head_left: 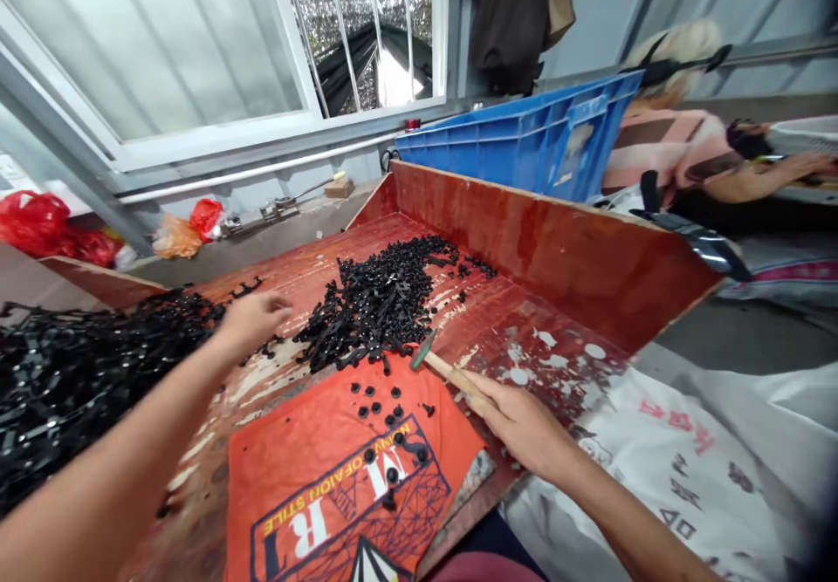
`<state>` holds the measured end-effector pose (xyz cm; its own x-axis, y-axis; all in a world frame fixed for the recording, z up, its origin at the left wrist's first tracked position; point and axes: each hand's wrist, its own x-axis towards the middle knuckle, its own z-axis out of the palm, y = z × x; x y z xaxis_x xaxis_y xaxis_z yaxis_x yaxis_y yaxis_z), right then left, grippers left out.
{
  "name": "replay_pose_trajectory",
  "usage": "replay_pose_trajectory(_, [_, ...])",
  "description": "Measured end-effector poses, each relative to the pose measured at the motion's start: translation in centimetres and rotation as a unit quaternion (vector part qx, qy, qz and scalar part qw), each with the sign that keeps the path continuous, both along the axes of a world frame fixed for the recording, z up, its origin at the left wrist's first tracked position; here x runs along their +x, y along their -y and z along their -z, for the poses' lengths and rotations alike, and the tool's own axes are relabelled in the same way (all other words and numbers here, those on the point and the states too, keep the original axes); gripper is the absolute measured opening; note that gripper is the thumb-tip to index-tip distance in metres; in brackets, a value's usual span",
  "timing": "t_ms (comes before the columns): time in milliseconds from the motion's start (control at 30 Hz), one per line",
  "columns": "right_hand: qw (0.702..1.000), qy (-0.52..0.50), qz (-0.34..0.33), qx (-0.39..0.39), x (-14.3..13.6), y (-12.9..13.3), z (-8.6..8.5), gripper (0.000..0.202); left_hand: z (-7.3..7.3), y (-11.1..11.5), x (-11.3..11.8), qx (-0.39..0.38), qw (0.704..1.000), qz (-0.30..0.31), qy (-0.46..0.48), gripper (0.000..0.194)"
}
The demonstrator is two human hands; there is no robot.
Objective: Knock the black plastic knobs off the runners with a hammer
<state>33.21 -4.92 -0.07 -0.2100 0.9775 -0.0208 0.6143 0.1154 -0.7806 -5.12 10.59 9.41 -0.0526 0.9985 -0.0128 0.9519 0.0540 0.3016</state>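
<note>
My right hand [507, 412] grips the wooden handle of a small hammer [451, 375], whose green head rests at the edge of the orange cloth [307, 442]. Over the red wooden table, my left hand [258, 316] is between two heaps; its fingers are bent together and blurred, and whatever they might hold cannot be made out. Several small black round parts [376, 407] lie scattered on the cloth. Behind it is a heap of small black parts [380, 294]. A larger tangle of black parts [78, 381] fills the left side, beside my left forearm.
A raised red board [543, 242] borders the table at the right, with a blue crate [517, 146] behind it. Another person [681, 137] sits beyond. White sacks [694, 469] lie at the lower right. Plastic bags [45, 224] are at the far left.
</note>
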Motion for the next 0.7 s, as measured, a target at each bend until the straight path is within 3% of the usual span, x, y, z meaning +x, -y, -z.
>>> replay_pose_trajectory(100, [1.0,-0.007,-0.002,-0.003,0.1,0.1,0.0,0.046,4.2,-2.4,4.1,-0.051,0.998,0.026,-0.033,0.016])
replay_pose_trajectory(200, [0.999,-0.029,-0.021,-0.006,0.4,-0.1,0.7,0.047,5.9,-3.3,5.2,-0.061,0.996,0.042,-0.044,0.021])
replay_pose_trajectory(367, [0.998,-0.055,-0.036,-0.022,0.6,-0.6,1.4,0.051,5.5,-2.5,3.5,0.005,0.999,0.029,-0.016,0.022])
replay_pose_trajectory(500, [0.998,-0.046,-0.036,-0.004,1.0,-0.7,2.3,0.051,4.7,-0.4,2.3,0.083,0.997,-0.005,0.0,0.018])
replay_pose_trajectory(600, [0.999,-0.033,-0.012,0.006,1.7,-0.8,3.9,0.055,3.6,3.3,-0.2,0.141,0.988,-0.052,-0.031,0.025])
replay_pose_trajectory(700, [1.0,-0.023,-0.005,0.012,2.3,-1.2,5.5,0.058,2.7,8.7,-4.3,0.168,0.976,-0.109,-0.085,0.035])
